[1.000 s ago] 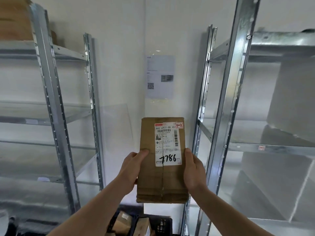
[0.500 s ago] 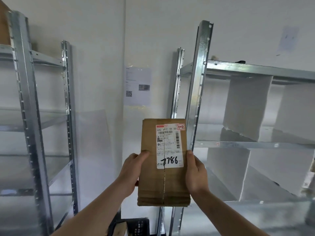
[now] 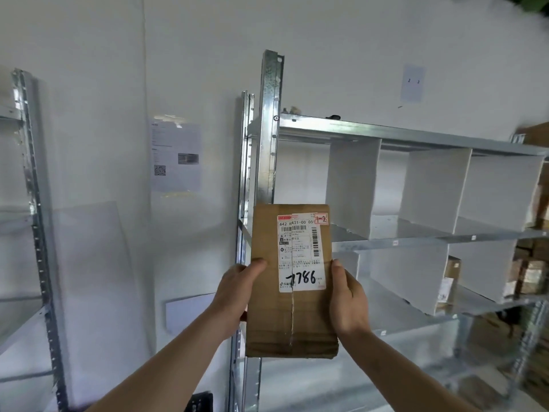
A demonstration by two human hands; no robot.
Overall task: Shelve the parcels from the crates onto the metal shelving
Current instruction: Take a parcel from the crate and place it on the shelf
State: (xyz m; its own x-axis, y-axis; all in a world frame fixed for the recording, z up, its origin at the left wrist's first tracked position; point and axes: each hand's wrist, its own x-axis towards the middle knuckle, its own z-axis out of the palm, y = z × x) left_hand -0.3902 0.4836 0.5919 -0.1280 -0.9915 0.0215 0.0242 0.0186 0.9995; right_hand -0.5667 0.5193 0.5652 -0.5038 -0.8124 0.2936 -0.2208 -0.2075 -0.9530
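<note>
Both forearms bare to the frame edge, no sleeves, watch or gloves in view; left hand [image 3: 234,295] and right hand [image 3: 347,301] bare, thumbs with short nails, no rings seen.

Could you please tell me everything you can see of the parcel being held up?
The parcel is a flat brown cardboard package, held upright in front of the shelving. A white shipping label with barcodes and handwritten "7786" covers its upper front; a seam runs down the middle. The left hand grips its left edge, the right hand its right edge.
</note>
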